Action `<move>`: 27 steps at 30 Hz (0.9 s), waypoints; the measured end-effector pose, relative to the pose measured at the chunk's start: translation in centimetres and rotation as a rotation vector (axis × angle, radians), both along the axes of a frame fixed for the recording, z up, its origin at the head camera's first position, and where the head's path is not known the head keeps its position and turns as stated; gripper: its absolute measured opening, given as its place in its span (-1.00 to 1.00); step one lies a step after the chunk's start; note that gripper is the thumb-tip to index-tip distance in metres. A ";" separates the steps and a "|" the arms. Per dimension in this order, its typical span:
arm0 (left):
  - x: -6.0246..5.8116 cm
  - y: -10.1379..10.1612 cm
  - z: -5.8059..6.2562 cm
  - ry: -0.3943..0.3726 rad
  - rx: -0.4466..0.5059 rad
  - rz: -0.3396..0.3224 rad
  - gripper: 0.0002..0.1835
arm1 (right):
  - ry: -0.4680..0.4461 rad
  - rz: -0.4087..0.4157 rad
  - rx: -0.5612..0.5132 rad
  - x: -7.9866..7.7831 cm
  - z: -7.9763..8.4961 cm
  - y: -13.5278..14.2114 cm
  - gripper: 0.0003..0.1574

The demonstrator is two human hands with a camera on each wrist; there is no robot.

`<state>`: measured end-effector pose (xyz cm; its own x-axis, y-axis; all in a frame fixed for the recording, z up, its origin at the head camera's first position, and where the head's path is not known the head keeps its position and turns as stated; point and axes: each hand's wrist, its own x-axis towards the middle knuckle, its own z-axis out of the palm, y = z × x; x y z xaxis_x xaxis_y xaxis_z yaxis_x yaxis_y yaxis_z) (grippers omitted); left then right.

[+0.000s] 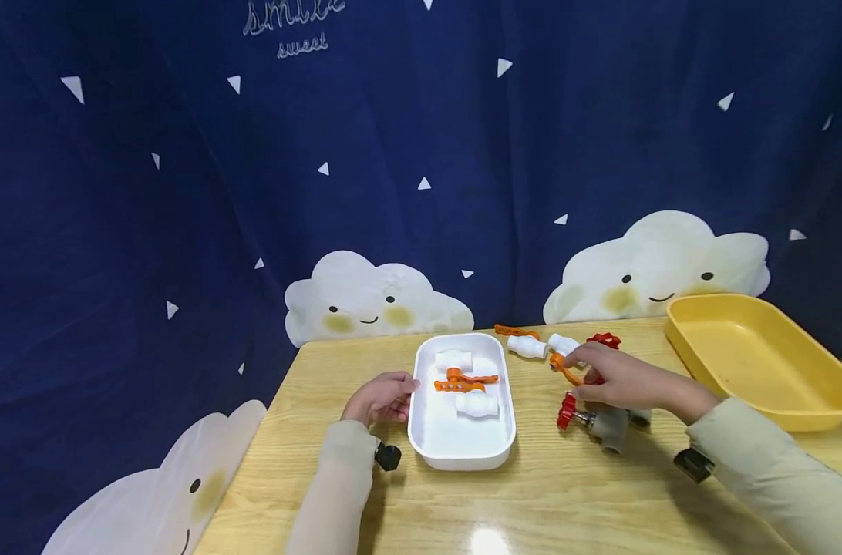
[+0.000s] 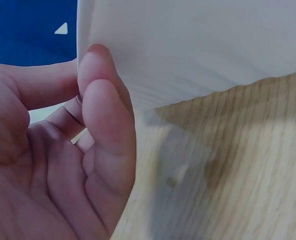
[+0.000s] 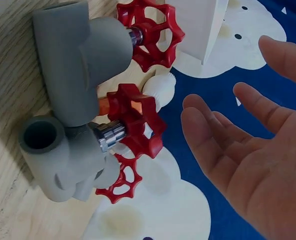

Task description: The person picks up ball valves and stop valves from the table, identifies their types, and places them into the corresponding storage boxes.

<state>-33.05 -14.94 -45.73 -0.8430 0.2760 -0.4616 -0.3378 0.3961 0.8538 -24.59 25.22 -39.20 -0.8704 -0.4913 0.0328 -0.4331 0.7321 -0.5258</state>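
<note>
My left hand (image 1: 382,397) pinches the left rim of a white plastic tray (image 1: 463,443), its fingers (image 2: 105,120) against the outer wall in the left wrist view. Inside the tray lie two white valve bodies (image 1: 476,404) and two orange lever handles (image 1: 471,378). My right hand (image 1: 618,378) hovers over loose parts to the tray's right, fingers spread and holding nothing in the right wrist view. Nearest to it are an orange lever handle (image 1: 567,371) and grey pipe valves (image 1: 610,428) with red handwheels (image 3: 138,120). The hand partly hides these valves in the head view.
Behind the tray's right corner lie another white valve body (image 1: 527,347) and an orange lever handle (image 1: 514,331). A yellow tray (image 1: 754,362) stands at the right. A dark blue curtain (image 1: 393,216) with clouds hangs behind the wooden table (image 1: 546,501).
</note>
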 end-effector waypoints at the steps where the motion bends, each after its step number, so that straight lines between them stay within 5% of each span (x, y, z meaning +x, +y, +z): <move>1: 0.0 0.0 0.0 -0.003 0.006 0.003 -0.83 | -0.005 0.005 -0.008 -0.1 -0.1 0.1 -0.43; 27: 0.1 -0.1 -0.6 0.010 0.049 0.000 -0.80 | 0.080 -0.029 -0.002 -1.1 0.5 0.6 -0.53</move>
<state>-32.94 -15.02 -46.35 -0.8475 0.2980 -0.4393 -0.3293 0.3540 0.8754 -25.69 25.84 -38.68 -0.8790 -0.4654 0.1035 -0.4520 0.7443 -0.4916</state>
